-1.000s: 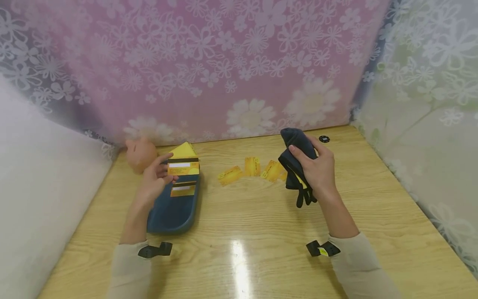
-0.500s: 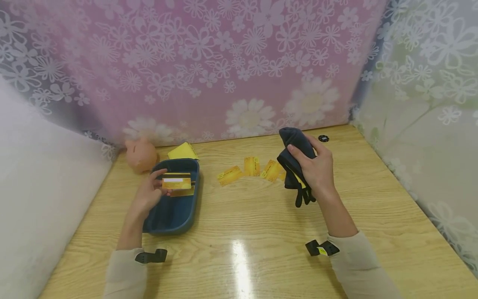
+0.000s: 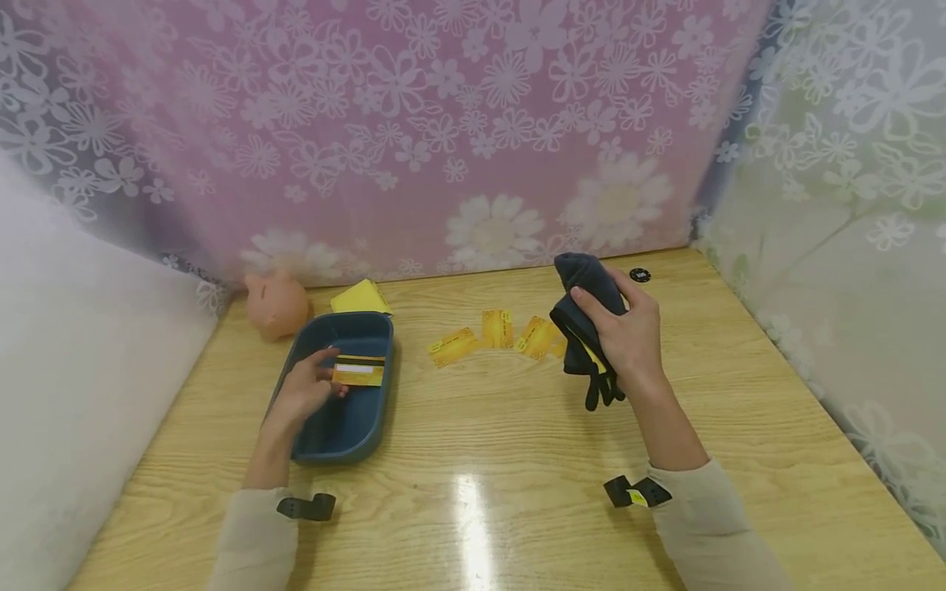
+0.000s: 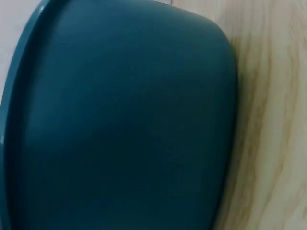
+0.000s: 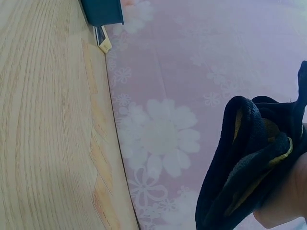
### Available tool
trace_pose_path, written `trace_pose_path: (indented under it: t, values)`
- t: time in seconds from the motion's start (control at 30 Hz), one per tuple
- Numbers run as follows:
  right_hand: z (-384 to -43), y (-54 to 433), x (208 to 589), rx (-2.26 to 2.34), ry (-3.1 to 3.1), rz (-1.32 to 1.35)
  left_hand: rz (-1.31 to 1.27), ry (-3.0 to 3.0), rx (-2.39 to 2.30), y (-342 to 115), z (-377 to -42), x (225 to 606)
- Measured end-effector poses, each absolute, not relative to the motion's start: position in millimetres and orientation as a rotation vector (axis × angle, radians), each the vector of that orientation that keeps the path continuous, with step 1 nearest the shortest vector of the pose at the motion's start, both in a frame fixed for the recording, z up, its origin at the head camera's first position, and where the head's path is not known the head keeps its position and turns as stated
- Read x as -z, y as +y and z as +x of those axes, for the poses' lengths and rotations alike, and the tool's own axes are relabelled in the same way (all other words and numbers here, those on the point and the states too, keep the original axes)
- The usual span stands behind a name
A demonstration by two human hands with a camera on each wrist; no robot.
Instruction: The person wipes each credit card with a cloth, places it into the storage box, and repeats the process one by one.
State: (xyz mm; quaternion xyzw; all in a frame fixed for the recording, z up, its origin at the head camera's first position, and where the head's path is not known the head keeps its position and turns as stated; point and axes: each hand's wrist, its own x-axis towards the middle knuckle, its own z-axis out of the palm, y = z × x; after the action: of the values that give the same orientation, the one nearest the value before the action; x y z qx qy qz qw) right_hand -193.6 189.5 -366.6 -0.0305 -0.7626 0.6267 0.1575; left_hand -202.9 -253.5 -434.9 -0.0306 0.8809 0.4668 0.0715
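My left hand (image 3: 306,387) reaches into a dark blue plastic bin (image 3: 388,386) and pinches a yellow-orange bank-style card (image 3: 360,373) by its left edge. Its dark stripe and white strip face up, low over the bin's floor. The left wrist view has only the outside of the bin (image 4: 134,110). At the right, well above the table, my right hand (image 3: 631,336) grips a folded, velvety dark blue cloth bundle (image 3: 587,287). Yellow shows between its folds, and narrow black ends dangle below. Close up in the right wrist view, the bundle (image 5: 249,158) shows several layers.
Several orange cards (image 3: 498,328) lie in a loose row mid-table. A piggy bank (image 3: 277,305) and a yellow folded item (image 3: 360,297) stand behind the bin. A black poker chip (image 3: 640,275) lies at the back right. Floral curtains border the table.
My left hand has lowered the card from above the bin's far end down into the bin, over another card lying there. My right hand stays in place with the dark cloth bundle.
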Motion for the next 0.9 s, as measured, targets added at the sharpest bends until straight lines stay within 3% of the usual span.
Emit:
trace_pose_path:
  t: [0.9]
  values:
    - [-196.2, 185.8, 370.7, -1.822, -2.163, -0.055, -0.133, 2.759, -1.204, -249.0, -206.3, 420.1]
